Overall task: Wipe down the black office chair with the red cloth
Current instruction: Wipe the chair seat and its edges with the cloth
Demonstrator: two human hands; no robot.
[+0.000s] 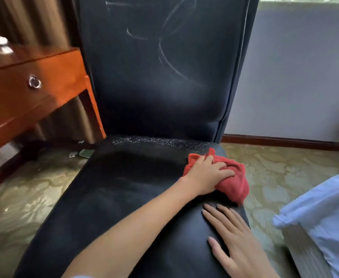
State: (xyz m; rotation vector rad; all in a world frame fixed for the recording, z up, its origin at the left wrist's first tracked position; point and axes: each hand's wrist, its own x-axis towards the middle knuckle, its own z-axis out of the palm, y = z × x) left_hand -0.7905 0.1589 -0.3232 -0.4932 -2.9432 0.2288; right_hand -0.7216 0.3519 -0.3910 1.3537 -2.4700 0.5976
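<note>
Pressing the red cloth (pixel 232 179) flat, the left hand (pixel 206 175) wipes the chair (pixel 124 187); the right hand (pixel 236 237), fingers spread, steadies the seat.

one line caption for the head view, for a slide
Left hand presses red cloth on dusty black seat; right hand braces it.

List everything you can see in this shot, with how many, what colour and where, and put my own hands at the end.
Office chair: one, black, centre; chalky marks on the backrest, dusty specks along the rear of the seat.
Cloth: one, red, bunched at the seat's right edge.
Wooden desk: one, orange-brown, left of the chair, with a drawer.
Drawer pull: one, silver ring.
Wall: grey, right, above a brown skirting.
Carpet: green-beige patterned.
Sleeve: light blue, lower right.
Left hand: pressing on the cloth.
Right hand: flat on the seat.
</note>
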